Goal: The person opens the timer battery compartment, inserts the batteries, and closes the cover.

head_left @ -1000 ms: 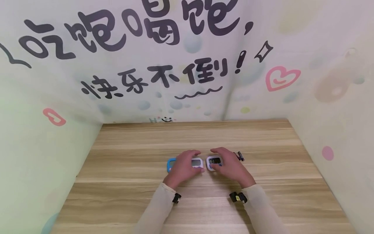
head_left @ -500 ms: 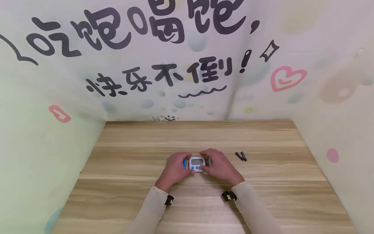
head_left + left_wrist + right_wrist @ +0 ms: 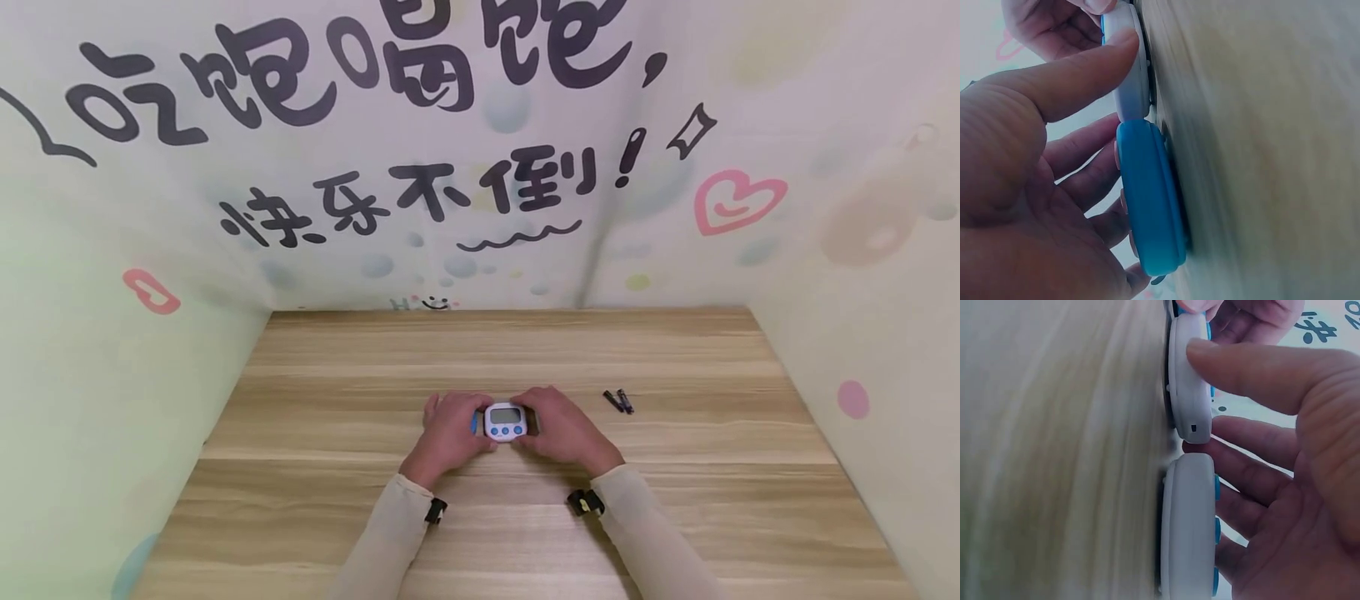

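Observation:
A white digital timer (image 3: 506, 422) with blue buttons and a grey screen lies face up between the hands. My left hand (image 3: 450, 429) pinches its left side, with the thumb along the near edge. My right hand (image 3: 562, 427) grips the right side the same way. Beneath the left palm sits a blue timer (image 3: 1150, 194), end to end with the white one; in the head view only a sliver of it shows. A second white timer (image 3: 1188, 525) lies under the right hand, close to the middle one and mostly hidden from above.
Two small dark batteries (image 3: 618, 402) lie on the wooden table (image 3: 337, 517), right of the right hand. Printed walls (image 3: 480, 275) enclose the table at the back and both sides.
My right hand has left the right-hand timer and moved left onto the middle white one. Its thumb has slid from a button to the near edge. The left hand shifted slightly left.

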`<state>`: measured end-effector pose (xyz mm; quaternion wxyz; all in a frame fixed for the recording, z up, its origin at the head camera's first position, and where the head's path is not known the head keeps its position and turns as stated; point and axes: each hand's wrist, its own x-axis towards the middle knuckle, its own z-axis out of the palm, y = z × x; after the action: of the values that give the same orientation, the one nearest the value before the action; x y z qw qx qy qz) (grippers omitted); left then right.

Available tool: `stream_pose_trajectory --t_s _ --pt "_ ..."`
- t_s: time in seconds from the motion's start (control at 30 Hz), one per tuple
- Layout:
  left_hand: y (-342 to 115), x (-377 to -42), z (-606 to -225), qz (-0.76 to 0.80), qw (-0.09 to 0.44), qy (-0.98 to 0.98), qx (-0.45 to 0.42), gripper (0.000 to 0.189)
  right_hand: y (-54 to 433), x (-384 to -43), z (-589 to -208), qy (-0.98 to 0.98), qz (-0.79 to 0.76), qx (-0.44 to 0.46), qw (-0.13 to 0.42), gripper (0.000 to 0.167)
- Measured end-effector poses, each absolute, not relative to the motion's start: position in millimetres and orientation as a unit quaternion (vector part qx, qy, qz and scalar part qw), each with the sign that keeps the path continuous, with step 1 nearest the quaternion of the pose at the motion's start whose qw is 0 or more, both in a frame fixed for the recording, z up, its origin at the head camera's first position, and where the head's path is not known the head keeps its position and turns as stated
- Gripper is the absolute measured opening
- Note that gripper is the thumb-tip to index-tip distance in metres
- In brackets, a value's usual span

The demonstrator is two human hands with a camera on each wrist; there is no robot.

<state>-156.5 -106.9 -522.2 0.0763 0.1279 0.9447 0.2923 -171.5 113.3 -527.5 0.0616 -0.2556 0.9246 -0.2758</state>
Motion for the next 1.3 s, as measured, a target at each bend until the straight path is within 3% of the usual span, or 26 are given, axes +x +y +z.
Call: stream_pose_trajectory --t_s 0.53,0.9,1.3 --pt "-111 -156 -516 0.329 0.078 0.932 0.133 0.062 113 -167 -514 0.925 -0.280 -0.249 0.064 0.058" --pt "-119 -143 -499 0.436 0.066 0.889 0.123 0.064 121 -159 -499 0.876 -0.398 -0.269 0.040 0.055" --pt "-113 -127 -500 0.599 0.075 0.792 0.091 0.060 126 -149 -491 0.830 -0.510 -0.211 0.080 0.063"
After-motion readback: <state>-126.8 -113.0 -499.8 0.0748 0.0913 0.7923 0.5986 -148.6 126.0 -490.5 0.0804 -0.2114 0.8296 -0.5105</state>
